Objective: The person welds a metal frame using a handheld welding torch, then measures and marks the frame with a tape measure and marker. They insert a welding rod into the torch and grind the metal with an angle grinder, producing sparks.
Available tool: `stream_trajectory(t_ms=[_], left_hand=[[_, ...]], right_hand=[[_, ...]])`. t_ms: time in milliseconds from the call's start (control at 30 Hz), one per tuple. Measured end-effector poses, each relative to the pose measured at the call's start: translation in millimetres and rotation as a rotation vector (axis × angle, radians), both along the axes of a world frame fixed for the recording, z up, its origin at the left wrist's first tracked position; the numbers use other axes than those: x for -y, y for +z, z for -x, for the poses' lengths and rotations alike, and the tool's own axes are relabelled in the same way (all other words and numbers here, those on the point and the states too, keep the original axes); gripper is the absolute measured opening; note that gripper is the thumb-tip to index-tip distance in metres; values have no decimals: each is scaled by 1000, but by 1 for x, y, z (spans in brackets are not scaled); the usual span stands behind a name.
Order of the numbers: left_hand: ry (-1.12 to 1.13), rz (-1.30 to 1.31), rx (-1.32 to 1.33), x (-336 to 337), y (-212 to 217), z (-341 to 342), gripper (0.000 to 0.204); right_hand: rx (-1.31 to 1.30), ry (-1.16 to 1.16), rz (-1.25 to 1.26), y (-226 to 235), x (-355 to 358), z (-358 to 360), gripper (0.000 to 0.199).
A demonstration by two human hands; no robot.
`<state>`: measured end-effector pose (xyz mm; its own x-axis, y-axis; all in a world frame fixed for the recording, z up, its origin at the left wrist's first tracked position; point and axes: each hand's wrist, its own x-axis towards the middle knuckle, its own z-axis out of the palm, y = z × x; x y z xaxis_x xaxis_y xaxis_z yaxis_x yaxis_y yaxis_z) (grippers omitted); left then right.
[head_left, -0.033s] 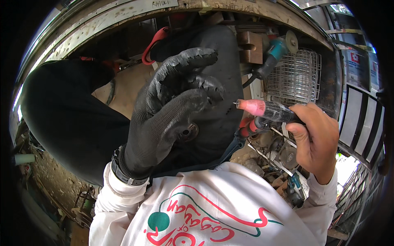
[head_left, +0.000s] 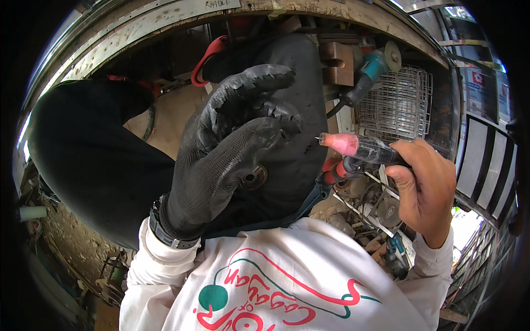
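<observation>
My left hand [head_left: 215, 143], in a black coated work glove worn and cracked on the fingers, hovers over my dark-trousered thigh. Its fingers curl loosely, with a gap between the topmost finger and the others; nothing held shows between them. By the thumb's base peeks a small round metal piece with a hole [head_left: 251, 178]; whether the glove touches it is hidden. My bare right hand [head_left: 424, 187] grips the black handle of a TIG welding torch [head_left: 361, 148]. The torch's pink nozzle, with a thin electrode tip, points left toward the gloved fingers, a short distance apart from them.
A teal angle grinder [head_left: 372, 71] lies at the upper right beside a wire rack [head_left: 397, 102] and a brown notched block [head_left: 338, 63]. A wooden beam edge [head_left: 309, 7] crosses the top. More tools and scraps [head_left: 381, 220] lie below the torch.
</observation>
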<state>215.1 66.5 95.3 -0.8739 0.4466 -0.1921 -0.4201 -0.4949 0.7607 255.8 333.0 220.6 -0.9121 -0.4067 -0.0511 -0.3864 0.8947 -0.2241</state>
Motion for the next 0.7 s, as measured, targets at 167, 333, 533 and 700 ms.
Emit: stream_trajectory(t_ms=[167,333,533,700], left_hand=[[-164,104,1,-1,8,2,36],[-186,-44,8,-11,3,-4,37],[-212,154,-113,-11,11,-8,35],[-98,264,-413,-4,12,-13,31]], right_hand=[[-15,-9,39,-4,-2,-1,25],[-45,41,30,-6,-2,0,27],[-212,142,-25,-13,-6,-9,31],[-250,188,-84,-7,4,-12,29]])
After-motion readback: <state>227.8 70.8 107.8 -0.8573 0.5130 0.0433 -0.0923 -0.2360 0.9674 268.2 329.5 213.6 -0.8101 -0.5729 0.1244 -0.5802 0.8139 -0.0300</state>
